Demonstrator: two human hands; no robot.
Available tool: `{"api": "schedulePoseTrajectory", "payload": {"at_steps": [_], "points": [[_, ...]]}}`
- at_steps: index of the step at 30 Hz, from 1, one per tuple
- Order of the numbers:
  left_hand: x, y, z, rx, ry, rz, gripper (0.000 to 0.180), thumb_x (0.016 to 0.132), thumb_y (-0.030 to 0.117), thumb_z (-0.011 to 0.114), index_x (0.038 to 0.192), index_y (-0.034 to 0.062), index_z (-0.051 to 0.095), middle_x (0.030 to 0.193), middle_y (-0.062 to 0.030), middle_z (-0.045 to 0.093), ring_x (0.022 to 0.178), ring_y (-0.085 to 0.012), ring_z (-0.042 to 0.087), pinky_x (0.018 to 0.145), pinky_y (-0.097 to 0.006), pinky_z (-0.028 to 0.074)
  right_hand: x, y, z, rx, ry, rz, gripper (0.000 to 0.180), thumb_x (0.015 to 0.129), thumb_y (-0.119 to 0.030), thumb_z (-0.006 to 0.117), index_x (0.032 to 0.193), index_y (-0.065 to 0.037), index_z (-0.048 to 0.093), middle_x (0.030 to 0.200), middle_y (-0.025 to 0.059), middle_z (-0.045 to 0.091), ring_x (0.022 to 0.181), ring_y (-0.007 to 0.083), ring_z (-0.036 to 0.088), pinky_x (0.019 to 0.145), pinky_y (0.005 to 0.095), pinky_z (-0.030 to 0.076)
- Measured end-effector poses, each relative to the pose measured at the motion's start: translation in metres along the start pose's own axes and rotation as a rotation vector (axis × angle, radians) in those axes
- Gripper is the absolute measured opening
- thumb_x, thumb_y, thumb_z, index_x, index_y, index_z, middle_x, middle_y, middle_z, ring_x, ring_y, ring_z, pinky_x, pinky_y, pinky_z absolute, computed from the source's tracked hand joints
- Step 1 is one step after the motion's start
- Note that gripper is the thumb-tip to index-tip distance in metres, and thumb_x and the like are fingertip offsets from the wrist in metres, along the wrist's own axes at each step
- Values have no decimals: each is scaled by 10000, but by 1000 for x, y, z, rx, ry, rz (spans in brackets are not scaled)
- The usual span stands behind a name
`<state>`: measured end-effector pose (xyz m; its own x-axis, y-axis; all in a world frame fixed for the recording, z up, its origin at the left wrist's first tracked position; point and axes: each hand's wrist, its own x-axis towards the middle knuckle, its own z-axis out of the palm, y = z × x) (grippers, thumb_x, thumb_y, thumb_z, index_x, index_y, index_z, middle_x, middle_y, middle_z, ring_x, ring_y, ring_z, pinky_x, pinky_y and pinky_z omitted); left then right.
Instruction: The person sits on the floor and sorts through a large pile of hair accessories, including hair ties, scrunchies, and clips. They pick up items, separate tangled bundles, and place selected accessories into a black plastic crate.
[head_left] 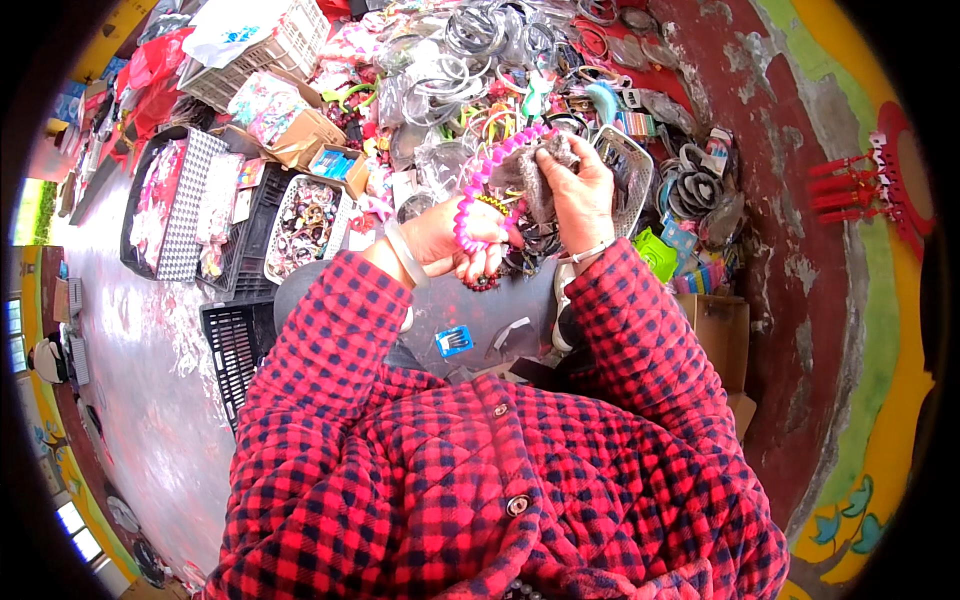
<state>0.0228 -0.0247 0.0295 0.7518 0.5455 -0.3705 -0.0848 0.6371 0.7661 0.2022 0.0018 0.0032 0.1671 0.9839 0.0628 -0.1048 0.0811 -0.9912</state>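
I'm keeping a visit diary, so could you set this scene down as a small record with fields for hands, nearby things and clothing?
Left hand: holds a bright pink coiled band
Right hand: pinches a grey-brown furry piece
Nearby, right: pale basket
Nearby, left: white tray of small mixed items
Nearer the body: small blue packet
Clothing: red-and-dark checked jacket

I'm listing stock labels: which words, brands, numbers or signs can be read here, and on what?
None can be read clearly enough to quote.
Blue packet below the hands: any print is too small.
Blue packs in the small box: too small and blurred.
Pink coil at the left hand: no lettering visible.
Grey fuzzy piece at the right hand: none visible.
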Motion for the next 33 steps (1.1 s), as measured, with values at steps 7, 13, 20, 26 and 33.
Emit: {"api": "schedulePoseTrajectory", "payload": {"at_steps": [7,13,20,26,33], "points": [[-3,-3,2,10,-13,-124,283,810,152,521,963,-82,560,614,-100,598,397,-100,523,345,-182,378,15,-7,-13,114,83,-39,112,815,-48,592,925,-28,584,797,-11,588,701,46,525,617,193,441],[6,-10,-6,-45,120,55,230,808,138,510,894,-67,570,602,-114,586,387,-113,519,344,-192,386,-3,-15,4,258,-205,176,159,830,-73,572,981,-24,554,849,36,606,697,100,578,611,210,479],[10,-15,-11,64,191,57,151,799,134,490,789,-4,548,590,-93,569,373,-113,496,328,-208,369,-22,1,15,196,-324,469,232,804,-34,578,1023,0,512,834,72,603,682,140,590,554,260,488],[11,-6,-4,82,129,55,154,801,148,501,781,1,539,583,-97,559,369,-115,489,326,-206,362,-14,8,8,293,-201,390,197,808,-5,565,1002,-7,536,841,67,605,695,129,581,581,247,485],[8,-1,-4,44,28,33,216,808,136,496,897,-50,559,604,-89,572,387,-105,507,345,-206,392,-9,-5,7,250,-129,183,192,806,-18,589,995,-18,554,850,35,601,712,97,565,625,225,476]]}}
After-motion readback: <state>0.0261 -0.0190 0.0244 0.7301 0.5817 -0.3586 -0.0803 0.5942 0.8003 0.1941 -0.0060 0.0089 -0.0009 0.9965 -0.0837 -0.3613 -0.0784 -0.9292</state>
